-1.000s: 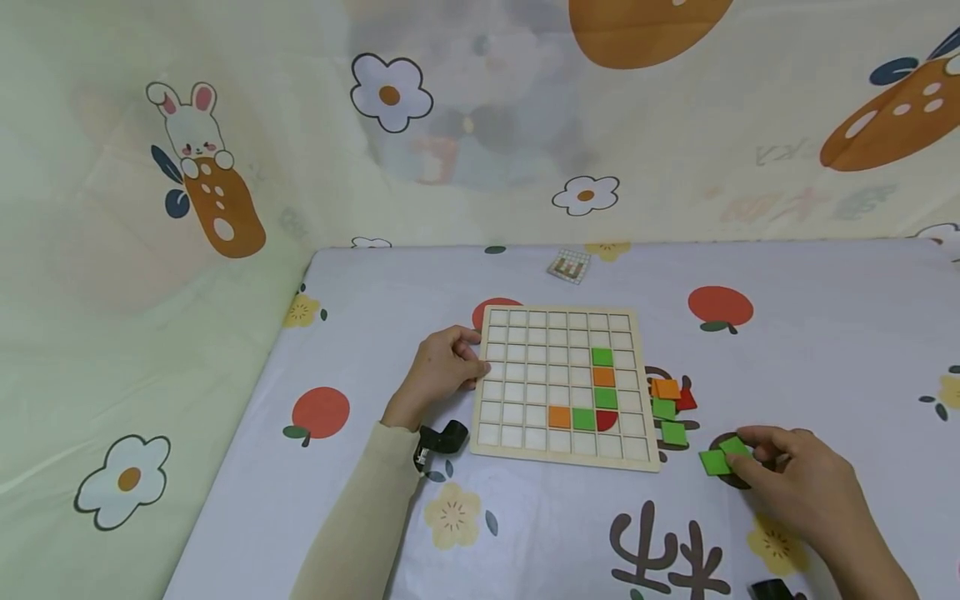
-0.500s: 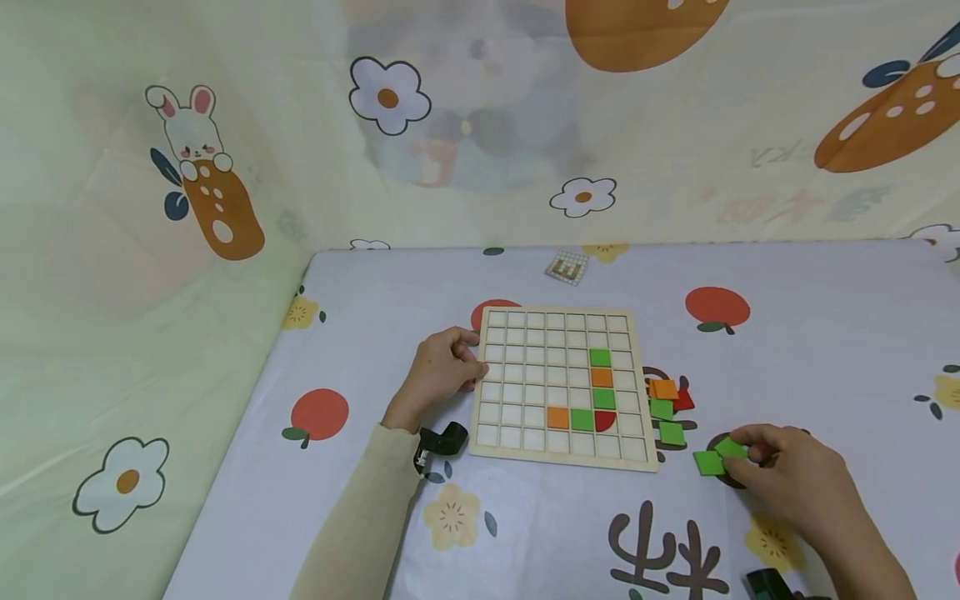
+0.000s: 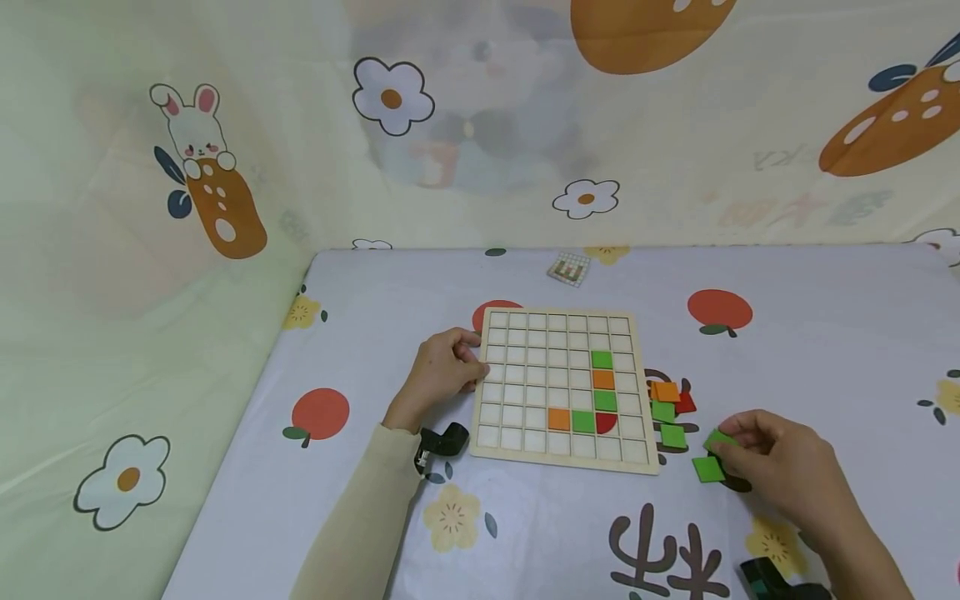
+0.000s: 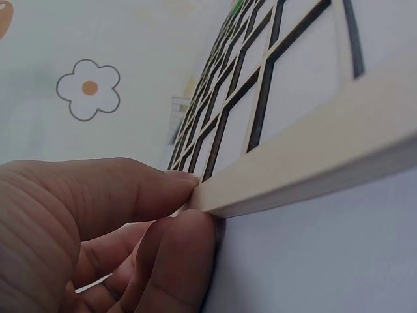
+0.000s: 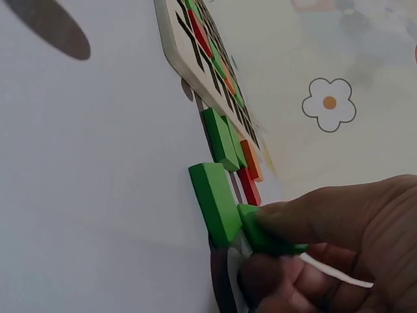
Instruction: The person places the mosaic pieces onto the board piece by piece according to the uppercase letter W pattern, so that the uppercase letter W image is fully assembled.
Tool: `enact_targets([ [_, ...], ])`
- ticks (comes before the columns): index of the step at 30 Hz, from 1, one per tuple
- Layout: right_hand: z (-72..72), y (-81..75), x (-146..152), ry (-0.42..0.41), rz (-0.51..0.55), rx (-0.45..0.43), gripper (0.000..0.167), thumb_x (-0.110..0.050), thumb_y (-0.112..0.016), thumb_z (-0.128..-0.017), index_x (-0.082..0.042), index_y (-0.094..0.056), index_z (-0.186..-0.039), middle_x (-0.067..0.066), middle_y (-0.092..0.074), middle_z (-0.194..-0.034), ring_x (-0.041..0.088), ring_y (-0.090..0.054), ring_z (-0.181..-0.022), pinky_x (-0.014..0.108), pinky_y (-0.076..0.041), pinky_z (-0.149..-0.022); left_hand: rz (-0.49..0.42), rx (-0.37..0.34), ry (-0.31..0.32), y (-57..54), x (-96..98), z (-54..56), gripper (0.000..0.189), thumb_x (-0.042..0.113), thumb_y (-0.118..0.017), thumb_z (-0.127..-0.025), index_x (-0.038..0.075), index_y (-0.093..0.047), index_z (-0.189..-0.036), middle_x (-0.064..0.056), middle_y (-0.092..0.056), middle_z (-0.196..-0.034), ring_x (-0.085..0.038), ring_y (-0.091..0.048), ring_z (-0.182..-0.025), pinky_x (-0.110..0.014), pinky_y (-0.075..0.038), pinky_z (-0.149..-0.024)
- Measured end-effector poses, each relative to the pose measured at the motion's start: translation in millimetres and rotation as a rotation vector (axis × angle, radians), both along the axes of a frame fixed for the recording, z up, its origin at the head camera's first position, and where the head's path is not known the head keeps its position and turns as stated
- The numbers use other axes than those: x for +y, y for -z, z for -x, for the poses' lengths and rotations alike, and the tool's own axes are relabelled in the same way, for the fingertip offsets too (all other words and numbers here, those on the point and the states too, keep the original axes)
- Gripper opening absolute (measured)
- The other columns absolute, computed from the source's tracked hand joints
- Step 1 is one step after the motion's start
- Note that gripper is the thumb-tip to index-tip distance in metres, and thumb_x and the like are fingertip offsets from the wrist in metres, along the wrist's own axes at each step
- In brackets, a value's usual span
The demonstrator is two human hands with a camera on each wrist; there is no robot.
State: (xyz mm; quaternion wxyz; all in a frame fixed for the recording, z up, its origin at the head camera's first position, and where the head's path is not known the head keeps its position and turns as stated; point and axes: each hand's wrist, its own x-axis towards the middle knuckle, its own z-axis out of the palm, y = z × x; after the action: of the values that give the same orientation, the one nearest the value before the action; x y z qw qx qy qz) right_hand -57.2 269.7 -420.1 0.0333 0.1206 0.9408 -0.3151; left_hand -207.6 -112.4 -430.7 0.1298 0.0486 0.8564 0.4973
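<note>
Two hands in use. R hand [image 3: 783, 467], lower right of the head view, has thumb + fingers pinched on one green square tile [image 3: 717, 439]. Key relation: that tile sits at the hand's left, i.e. on the side facing the wooden grid board [image 3: 564, 459] — board is left and a bit higher in frame. R hand is clearly the nearer one; L hand [image 3: 437, 367], mid-frame, grips the board's left edge btw thumb and curled fingers, so the whole board lies btw it and the tile.

No real long axis on the tile (square), but it looks skewed vs the grid lines. Can't tell if it's off the tablecloth [image 3: 555, 533]. Second green tile [image 3: 708, 470] lies just below it in frame, ungripped; right wrist view has the two v. close, can't confirm contact.

Also btw tile and board: a cluster of loose tiles [image 3: 663, 412] (green, orange, red) along the board's right edge. On the board, right of centre: six pieces in a bent run, w/ a red quarter-round [image 3: 606, 423] at the corner — held tile is right of and slightly below that.
</note>
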Motion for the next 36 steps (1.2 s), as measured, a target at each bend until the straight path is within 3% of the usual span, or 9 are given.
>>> enact_targets([
  [7, 2.9, -3.2, -4.1, 0.067, 0.15, -0.002, 0.035, -0.035, -0.07, -0.093, -0.005, -0.069, -0.112, 0.01, -0.065, -0.09, 0.015, -0.064, -0.065, 0.027, -0.053, -0.053, 0.018, 0.006, -0.009, 0.2, 0.9, 0.2, 0.035, 0.007, -0.078, -0.083, 0.004, -0.064, -0.115, -0.006, -0.064, -0.08, -0.017, -0.062, -0.056, -0.025, -0.049, -0.051],
  [14, 6.6, 0.1, -2.3, 0.005, 0.059, 0.032, 0.036, -0.021, -0.076, -0.086, -0.004, -0.07, -0.117, 0.008, -0.066, -0.09, 0.014, -0.058, -0.072, 0.026, -0.048, -0.053, 0.015, 0.017, -0.005, -1.0, 0.9, -0.8, 0.035, 0.006, -0.078, -0.082, 0.003, -0.064, -0.114, -0.006, -0.064, -0.076, -0.017, -0.062, -0.054, -0.025, -0.046, -0.049],
  [23, 13.2, 1.3, -3.6, -0.087, -0.074, 0.08, 0.033, -0.013, -0.082, -0.078, 0.001, -0.072, -0.107, 0.002, -0.062, -0.077, 0.02, -0.055, -0.072, 0.024, -0.042, -0.049, 0.018, 0.036, 0.005, -0.1, -1.0, -0.6, 0.031, 0.008, -0.076, -0.083, 0.004, -0.064, -0.112, -0.004, -0.065, -0.075, -0.016, -0.064, -0.054, -0.025, -0.044, -0.05],
  [31, 23.7, -9.5, -24.8, -0.115, -0.034, 0.15, 0.035, -0.014, -0.083, -0.078, 0.002, -0.072, -0.107, 0.001, -0.063, -0.075, 0.017, -0.054, -0.067, 0.024, -0.042, -0.047, 0.02, 0.032, -0.008, 0.5, -0.5, 0.2, 0.032, 0.008, -0.077, -0.083, 0.004, -0.064, -0.113, -0.005, -0.064, -0.076, -0.017, -0.064, -0.054, -0.025, -0.046, -0.05],
  [36, 34.1, -13.4, -53.7, -0.16, 0.066, 0.107, 0.037, -0.018, -0.084, -0.078, 0.0, -0.073, -0.109, 0.002, -0.063, -0.075, 0.018, -0.055, -0.067, 0.023, -0.043, -0.05, 0.008, 0.027, -0.025, 0.6, 1.2, -1.1, 0.03, 0.007, -0.076, -0.082, 0.004, -0.065, -0.11, -0.006, -0.064, -0.075, -0.016, -0.063, -0.053, -0.025, -0.046, -0.049],
])
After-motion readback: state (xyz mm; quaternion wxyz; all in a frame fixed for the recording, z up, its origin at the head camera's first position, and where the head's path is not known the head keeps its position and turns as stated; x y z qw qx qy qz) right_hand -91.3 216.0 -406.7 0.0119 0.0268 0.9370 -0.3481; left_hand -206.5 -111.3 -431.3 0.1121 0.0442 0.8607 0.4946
